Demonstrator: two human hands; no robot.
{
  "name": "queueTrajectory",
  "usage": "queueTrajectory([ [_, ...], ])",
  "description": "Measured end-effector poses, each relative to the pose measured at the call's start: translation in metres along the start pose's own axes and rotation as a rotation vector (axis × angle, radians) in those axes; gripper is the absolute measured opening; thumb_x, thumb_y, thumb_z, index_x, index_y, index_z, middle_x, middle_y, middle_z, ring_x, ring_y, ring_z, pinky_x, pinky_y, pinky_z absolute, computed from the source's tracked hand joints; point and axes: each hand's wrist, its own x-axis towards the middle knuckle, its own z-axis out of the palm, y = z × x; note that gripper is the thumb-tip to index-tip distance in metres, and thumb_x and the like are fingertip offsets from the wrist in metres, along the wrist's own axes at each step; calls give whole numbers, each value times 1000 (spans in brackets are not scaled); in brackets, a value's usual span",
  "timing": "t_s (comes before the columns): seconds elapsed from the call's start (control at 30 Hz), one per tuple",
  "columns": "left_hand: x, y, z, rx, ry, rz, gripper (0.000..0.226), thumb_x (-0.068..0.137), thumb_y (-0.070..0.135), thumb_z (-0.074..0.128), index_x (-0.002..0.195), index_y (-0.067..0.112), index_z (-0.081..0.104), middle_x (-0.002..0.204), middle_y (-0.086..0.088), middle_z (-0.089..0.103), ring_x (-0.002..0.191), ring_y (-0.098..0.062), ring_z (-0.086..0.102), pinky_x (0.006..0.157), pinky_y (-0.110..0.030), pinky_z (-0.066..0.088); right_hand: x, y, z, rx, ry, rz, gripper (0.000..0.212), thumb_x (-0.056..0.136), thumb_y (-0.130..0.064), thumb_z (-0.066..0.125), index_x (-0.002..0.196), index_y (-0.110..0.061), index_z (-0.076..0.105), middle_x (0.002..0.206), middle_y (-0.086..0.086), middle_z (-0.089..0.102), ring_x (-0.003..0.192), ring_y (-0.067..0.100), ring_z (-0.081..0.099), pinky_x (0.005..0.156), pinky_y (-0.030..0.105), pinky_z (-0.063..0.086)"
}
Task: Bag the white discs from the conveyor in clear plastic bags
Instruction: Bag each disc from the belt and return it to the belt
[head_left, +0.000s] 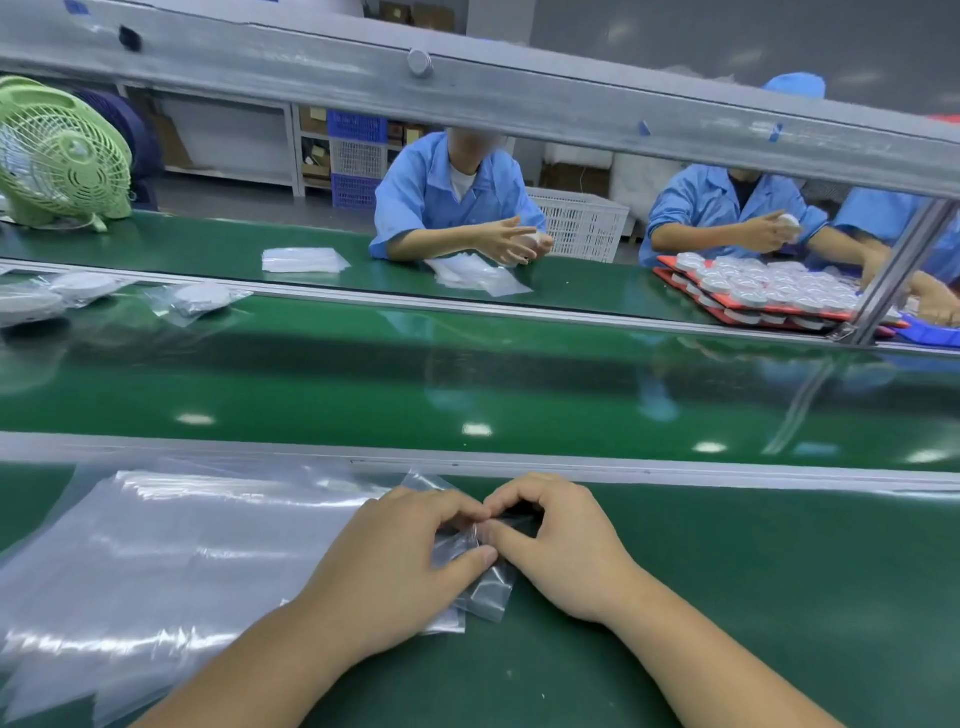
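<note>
On the near green ledge my left hand (400, 556) and my right hand (558, 545) meet over one clear plastic bag (491, 590). Both pinch its edge between thumb and fingertips. The bag lies at the right end of a spread pile of clear bags (171, 561). No white disc is between my hands. Bagged white discs (195, 301) lie at the far left of the conveyor belt (467, 374). Loose white discs (753, 283) fill red trays at the far right.
Two people in blue coats work across the belt, each handling a disc. More clear bags (304, 260) lie on the far ledge. A green fan (62, 156) stands at the far left. A metal rail (467, 88) crosses overhead, with a slanted post (893, 270) at right.
</note>
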Motion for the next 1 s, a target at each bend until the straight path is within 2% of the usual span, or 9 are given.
queueTrajectory([
  [0.17, 0, 0, 0, 2, 16, -5, 44, 80, 73, 53, 118, 52, 61, 100, 42, 61, 103, 14, 50, 87, -17, 47, 0, 1, 0, 15, -5, 7, 12, 79, -42, 76, 88, -35, 75, 92, -19, 73, 94, 2, 67, 87, 34, 55],
  [0.33, 0, -2, 2, 8, 16, -7, 46, 79, 73, 53, 119, 52, 60, 99, 41, 60, 103, 14, 50, 87, -19, 48, 2, 2, 2, 20, 16, 6, 10, 78, -40, 78, 86, -36, 75, 90, -20, 73, 90, 1, 68, 83, 28, 55],
  [0.4, 1, -1, 2, 8, 7, -8, 47, 78, 74, 52, 119, 52, 60, 99, 41, 61, 103, 13, 51, 88, -20, 48, 1, 1, 3, 28, 24, 8, 12, 76, -43, 75, 86, -36, 75, 88, -22, 73, 88, 0, 68, 80, 24, 55],
  [0.5, 2, 0, 0, -6, -14, -24, 51, 77, 74, 52, 120, 50, 61, 103, 37, 64, 105, 10, 54, 89, -23, 50, 1, -1, 2, 33, 21, 8, 4, 79, -36, 76, 82, -35, 75, 84, -24, 74, 82, -4, 69, 71, 11, 50],
  [0.6, 1, 3, -2, -7, -38, -30, 51, 77, 72, 53, 121, 47, 62, 107, 35, 66, 106, 7, 55, 91, -26, 51, -1, -3, 2, 22, 30, 14, 3, 80, -34, 77, 79, -36, 75, 82, -26, 73, 80, -6, 68, 68, 7, 46],
  [0.73, 1, 3, -2, 6, -37, -20, 48, 79, 70, 55, 120, 48, 62, 107, 37, 64, 105, 9, 54, 91, -25, 50, -3, -4, 3, 2, 38, 12, 4, 78, -40, 73, 81, -38, 73, 83, -28, 72, 82, -5, 67, 69, 9, 46],
  [0.83, 1, 2, -1, 18, -31, -9, 50, 78, 73, 52, 121, 50, 62, 108, 38, 62, 106, 11, 52, 92, -22, 49, -3, -2, 4, -39, 45, 14, 10, 77, -49, 69, 83, -41, 71, 87, -29, 71, 88, -2, 65, 78, 22, 53],
  [1.0, 2, -1, 1, 39, -16, -4, 49, 77, 74, 52, 121, 52, 60, 108, 41, 61, 106, 15, 50, 93, -19, 47, -1, -1, 6, -72, 55, 8, 12, 79, -46, 70, 84, -36, 72, 87, -29, 70, 92, -2, 63, 81, 21, 51],
])
